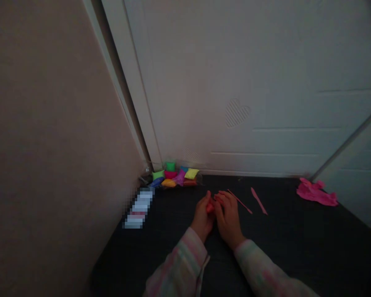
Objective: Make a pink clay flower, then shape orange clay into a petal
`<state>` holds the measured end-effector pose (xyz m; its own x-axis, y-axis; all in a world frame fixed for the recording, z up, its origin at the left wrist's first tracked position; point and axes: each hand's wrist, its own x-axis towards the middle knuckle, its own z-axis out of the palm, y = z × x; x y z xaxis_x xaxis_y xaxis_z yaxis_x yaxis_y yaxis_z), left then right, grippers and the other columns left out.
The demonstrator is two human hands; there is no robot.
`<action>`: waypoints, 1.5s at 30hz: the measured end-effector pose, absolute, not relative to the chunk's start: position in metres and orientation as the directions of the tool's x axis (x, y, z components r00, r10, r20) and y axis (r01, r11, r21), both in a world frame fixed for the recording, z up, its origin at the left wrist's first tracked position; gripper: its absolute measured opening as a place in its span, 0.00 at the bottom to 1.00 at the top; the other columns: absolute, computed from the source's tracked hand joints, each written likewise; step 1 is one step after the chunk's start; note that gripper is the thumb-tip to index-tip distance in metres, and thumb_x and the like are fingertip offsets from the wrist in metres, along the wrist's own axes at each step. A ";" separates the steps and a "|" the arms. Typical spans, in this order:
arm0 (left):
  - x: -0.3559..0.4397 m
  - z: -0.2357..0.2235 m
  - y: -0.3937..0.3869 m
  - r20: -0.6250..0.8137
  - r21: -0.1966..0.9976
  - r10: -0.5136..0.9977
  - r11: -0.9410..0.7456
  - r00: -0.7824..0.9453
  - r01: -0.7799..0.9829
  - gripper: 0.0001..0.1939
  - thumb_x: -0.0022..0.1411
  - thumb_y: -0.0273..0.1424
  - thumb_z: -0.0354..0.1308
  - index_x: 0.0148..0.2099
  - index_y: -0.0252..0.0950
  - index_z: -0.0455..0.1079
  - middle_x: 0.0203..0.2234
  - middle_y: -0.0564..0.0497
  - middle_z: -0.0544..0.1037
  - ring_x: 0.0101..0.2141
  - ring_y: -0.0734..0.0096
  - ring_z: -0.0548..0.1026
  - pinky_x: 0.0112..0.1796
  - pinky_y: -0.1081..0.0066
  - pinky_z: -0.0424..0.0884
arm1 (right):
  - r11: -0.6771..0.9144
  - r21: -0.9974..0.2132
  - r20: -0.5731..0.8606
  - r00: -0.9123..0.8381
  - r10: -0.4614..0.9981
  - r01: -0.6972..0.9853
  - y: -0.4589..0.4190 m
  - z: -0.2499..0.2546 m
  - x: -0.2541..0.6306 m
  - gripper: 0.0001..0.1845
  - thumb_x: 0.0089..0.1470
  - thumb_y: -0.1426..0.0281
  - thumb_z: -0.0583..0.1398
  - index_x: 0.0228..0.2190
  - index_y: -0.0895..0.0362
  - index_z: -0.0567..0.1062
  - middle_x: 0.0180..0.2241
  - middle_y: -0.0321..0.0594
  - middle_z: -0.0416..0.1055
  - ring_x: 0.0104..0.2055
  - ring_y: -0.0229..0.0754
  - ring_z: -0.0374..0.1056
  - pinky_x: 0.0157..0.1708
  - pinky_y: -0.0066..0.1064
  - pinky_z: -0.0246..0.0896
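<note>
Over the dark table, my left hand (203,215) is closed around a small lump of red modelling clay (210,207), with the thumb up. Facing it, my right hand (228,214) has its fingers curled in, and a bit of red clay shows at the fingertips. The hands nearly meet, and much of the clay is hidden between them. Just right of my right hand lie a thin pink stick tool (240,202) and a flat pink plastic knife (259,201).
Several coloured clay packets (173,175) lie in clear wrapping at the back left. A blurred white strip (139,208) is near the table's left edge. Crumpled pink material (317,192) rests at the back right. A white panel (235,144) stands behind the table (297,239), a wall (64,144) to the left.
</note>
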<state>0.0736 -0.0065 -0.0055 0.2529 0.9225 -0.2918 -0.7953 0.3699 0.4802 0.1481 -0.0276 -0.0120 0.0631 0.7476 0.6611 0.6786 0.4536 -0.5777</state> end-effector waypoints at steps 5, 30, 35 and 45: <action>0.072 -0.002 -0.008 -0.198 0.544 0.945 0.326 0.259 -0.773 0.10 0.41 0.26 0.60 0.26 0.31 0.61 0.20 0.54 0.69 0.21 0.82 0.68 0.22 0.82 0.61 | 0.428 -0.662 0.635 0.157 0.756 0.616 -0.027 -0.012 0.150 0.10 0.51 0.70 0.46 0.34 0.58 0.64 0.38 0.45 0.60 0.45 0.44 0.54 0.44 0.44 0.51; 0.065 0.002 -0.001 -0.248 0.590 0.921 0.390 0.301 -0.707 0.17 0.49 0.23 0.51 0.44 0.37 0.57 0.17 0.57 0.68 0.10 0.85 0.61 0.10 0.83 0.50 | 0.455 -0.678 0.644 0.168 0.747 0.577 -0.028 -0.008 0.150 0.09 0.50 0.71 0.47 0.33 0.57 0.65 0.36 0.44 0.61 0.42 0.42 0.56 0.42 0.41 0.54; 0.063 0.001 -0.003 -0.204 0.646 0.944 0.328 0.258 -0.689 0.10 0.50 0.31 0.54 0.37 0.37 0.62 0.10 0.61 0.62 0.07 0.86 0.55 0.08 0.84 0.46 | 0.457 -0.667 0.652 0.165 0.740 0.589 -0.028 -0.008 0.151 0.10 0.51 0.71 0.47 0.34 0.58 0.64 0.37 0.44 0.61 0.43 0.42 0.56 0.44 0.42 0.53; 0.070 -0.008 -0.005 -0.156 0.523 0.926 0.372 0.343 -0.767 0.10 0.55 0.31 0.45 0.30 0.35 0.67 0.20 0.53 0.71 0.22 0.77 0.71 0.26 0.76 0.66 | 0.521 -0.404 0.677 -0.137 0.723 0.752 -0.039 0.001 0.142 0.17 0.50 0.69 0.48 0.43 0.60 0.62 0.47 0.48 0.56 0.52 0.45 0.49 0.50 0.46 0.42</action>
